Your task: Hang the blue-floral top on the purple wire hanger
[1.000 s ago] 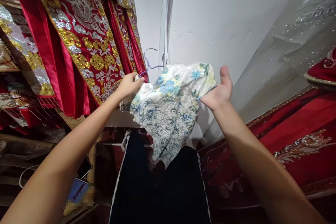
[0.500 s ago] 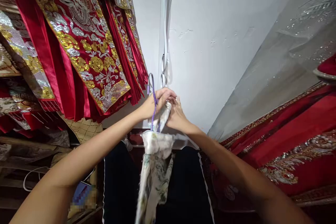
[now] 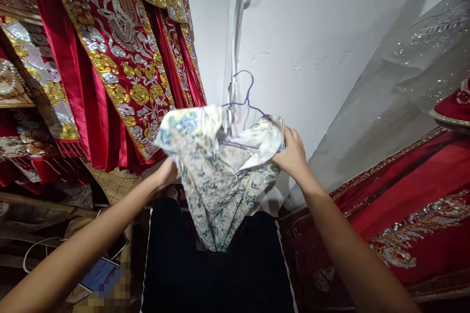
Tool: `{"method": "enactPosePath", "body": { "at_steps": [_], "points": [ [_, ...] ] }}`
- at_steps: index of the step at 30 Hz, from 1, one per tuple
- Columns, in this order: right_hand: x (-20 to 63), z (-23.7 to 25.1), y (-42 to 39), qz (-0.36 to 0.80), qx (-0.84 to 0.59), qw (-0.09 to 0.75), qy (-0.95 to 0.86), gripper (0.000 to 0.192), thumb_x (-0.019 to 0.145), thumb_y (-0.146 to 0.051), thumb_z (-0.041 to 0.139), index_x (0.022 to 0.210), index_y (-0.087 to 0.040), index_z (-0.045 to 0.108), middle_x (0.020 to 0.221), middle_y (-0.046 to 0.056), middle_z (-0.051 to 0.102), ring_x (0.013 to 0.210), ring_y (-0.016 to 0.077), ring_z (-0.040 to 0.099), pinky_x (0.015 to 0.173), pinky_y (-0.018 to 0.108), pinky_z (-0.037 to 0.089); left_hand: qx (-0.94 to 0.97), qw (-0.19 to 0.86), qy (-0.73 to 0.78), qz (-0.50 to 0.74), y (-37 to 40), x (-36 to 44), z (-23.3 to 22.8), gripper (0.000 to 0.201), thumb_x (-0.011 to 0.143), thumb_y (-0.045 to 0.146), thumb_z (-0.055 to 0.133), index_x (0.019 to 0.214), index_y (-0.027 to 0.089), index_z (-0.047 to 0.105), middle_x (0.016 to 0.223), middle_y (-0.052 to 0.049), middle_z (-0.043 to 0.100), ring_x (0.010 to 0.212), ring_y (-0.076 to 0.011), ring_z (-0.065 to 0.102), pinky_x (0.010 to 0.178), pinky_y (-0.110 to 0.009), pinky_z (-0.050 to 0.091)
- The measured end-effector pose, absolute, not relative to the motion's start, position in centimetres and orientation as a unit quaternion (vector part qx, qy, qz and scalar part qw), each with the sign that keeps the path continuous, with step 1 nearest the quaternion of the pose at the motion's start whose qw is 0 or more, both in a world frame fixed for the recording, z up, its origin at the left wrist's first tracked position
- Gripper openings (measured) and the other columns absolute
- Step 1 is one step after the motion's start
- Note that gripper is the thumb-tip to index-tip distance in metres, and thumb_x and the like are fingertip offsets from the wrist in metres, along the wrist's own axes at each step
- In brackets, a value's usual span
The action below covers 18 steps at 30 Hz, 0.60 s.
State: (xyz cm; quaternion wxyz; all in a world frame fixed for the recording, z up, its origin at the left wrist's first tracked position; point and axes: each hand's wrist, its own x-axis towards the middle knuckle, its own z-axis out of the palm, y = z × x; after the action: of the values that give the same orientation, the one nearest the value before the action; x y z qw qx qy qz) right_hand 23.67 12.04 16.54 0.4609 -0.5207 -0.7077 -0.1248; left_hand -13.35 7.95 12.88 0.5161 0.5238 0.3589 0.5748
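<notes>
A white top with a blue and green floral print is spread out in front of me, with a purple wire hanger through its neck. The hanger's hook points up, apart from the wall. My right hand grips the top's right shoulder, close to the hanger's end. My left hand is closed at the garment's left side, below the shoulder; its fingertips are partly hidden behind the fabric. The lower part of the top tapers down between my knees.
Red costumes with gold and silver embroidery hang at the left. A white wall is ahead, with a light vertical strip. Sheer grey fabric and a red beaded garment are at the right. A phone lies lower left.
My hands have moved apart, the right one to the right and the left one down and left. The top has turned from edge-on to facing me, opened out, and the hanger's hook has shifted up and right.
</notes>
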Motion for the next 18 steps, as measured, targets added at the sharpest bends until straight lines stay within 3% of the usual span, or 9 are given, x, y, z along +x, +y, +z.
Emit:
{"method": "enactPosePath", "body": {
  "at_steps": [2, 4, 7, 10, 15, 18],
  "points": [
    [24.1, 18.1, 12.3, -0.132, -0.548, 0.457, -0.688, 0.077, 0.071, -0.042, 0.072, 0.142, -0.024, 0.049, 0.119, 0.014, 0.059, 0.113, 0.0401, 0.056, 0.092, 0.052, 0.046, 0.509, 0.563, 0.372, 0.535, 6.9, -13.5, 10.7, 0.072, 0.079, 0.081, 0.052, 0.105, 0.017, 0.075, 0.114, -0.015, 0.074, 0.126, -0.0379, 0.059, 0.106, -0.056, 0.045],
    [23.6, 19.3, 12.4, -0.139, -0.555, 0.457, -0.681, 0.079, 0.069, -0.046, 0.073, 0.142, -0.025, 0.051, 0.118, 0.014, 0.059, 0.113, 0.0407, 0.056, 0.093, 0.054, 0.045, 0.511, 0.581, 0.388, 0.501, 6.3, -12.9, 9.1, 0.073, 0.077, 0.081, 0.056, 0.108, 0.017, 0.074, 0.120, -0.015, 0.072, 0.128, -0.0368, 0.057, 0.111, -0.053, 0.042],
    [22.3, 20.6, 11.9, -0.142, -0.542, 0.439, -0.703, 0.083, 0.068, -0.047, 0.076, 0.144, -0.025, 0.050, 0.118, 0.014, 0.060, 0.113, 0.0415, 0.056, 0.095, 0.057, 0.044, 0.548, 0.515, 0.416, 0.512, 6.0, -11.3, 7.5, 0.058, 0.073, 0.057, 0.079, 0.115, 0.017, 0.072, 0.127, -0.013, 0.070, 0.132, -0.0343, 0.055, 0.119, -0.048, 0.032],
    [21.5, 21.0, 10.3, -0.132, -0.498, 0.430, -0.741, 0.086, 0.068, -0.041, 0.076, 0.148, -0.027, 0.047, 0.127, 0.014, 0.058, 0.121, 0.0413, 0.053, 0.100, 0.060, 0.041, 0.509, 0.493, 0.409, 0.575, 5.5, -9.4, 5.8, 0.064, 0.077, 0.044, 0.080, 0.132, 0.019, 0.062, 0.139, -0.011, 0.063, 0.139, -0.0304, 0.049, 0.122, -0.044, 0.028],
    [20.0, 17.6, 5.7, 0.025, -0.381, 0.534, -0.754, 0.061, 0.082, -0.035, 0.069, 0.140, -0.031, 0.056, 0.145, 0.007, 0.054, 0.136, 0.0322, 0.046, 0.111, 0.052, 0.039, 0.383, 0.572, 0.411, 0.598, 3.3, -6.0, 2.8, 0.075, 0.081, 0.041, 0.078, 0.147, 0.023, 0.047, 0.155, -0.011, 0.046, 0.143, -0.0279, 0.045, 0.122, -0.042, 0.030],
    [17.3, 11.9, 3.4, 0.174, -0.437, 0.639, -0.608, 0.038, 0.086, -0.038, 0.065, 0.122, -0.024, 0.067, 0.123, 0.009, 0.068, 0.112, 0.0275, 0.063, 0.095, 0.043, 0.052, 0.332, 0.599, 0.412, 0.601, 1.5, -3.9, 2.0, 0.079, 0.081, 0.039, 0.079, 0.150, 0.025, 0.044, 0.156, -0.011, 0.045, 0.143, -0.0275, 0.044, 0.122, -0.041, 0.031]
  ]
}}
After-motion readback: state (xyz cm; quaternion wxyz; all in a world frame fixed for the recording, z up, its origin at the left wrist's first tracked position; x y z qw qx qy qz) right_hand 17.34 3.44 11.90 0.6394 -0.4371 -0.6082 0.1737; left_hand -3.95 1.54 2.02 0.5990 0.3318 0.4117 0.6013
